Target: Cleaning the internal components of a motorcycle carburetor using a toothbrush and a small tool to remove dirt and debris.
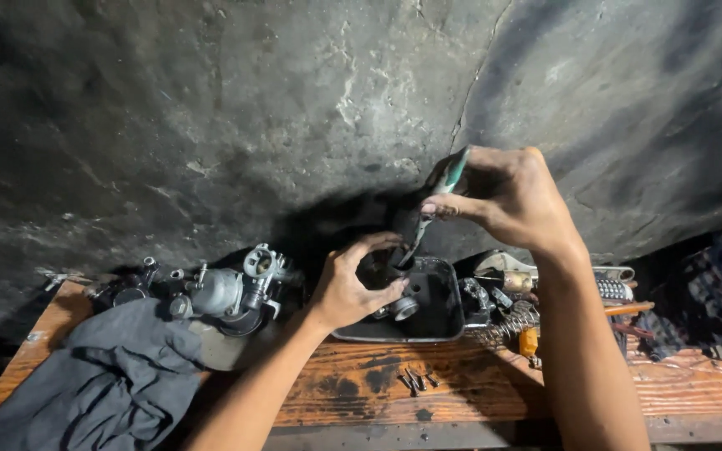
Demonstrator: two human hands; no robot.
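While our left hand point(351, 288) clamps a small metal part point(401, 307) over the dark tray point(440, 321), probably so drips and bits land inside it, our right hand point(507, 196) pinches a teal-handled brush point(428, 213), bristles angled down onto the part. Both hands are closed on what they hold. A carburetor point(231, 292) sits left on the wooden bench point(478, 384) beside a grey rag point(110, 376). Loose screws point(415, 380) lie near the tray, and tools point(536, 292) are piled right.

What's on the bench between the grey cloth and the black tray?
In the head view, a silver carburetor sits between the grey cloth and the black tray; the left hand's forearm also crosses there.
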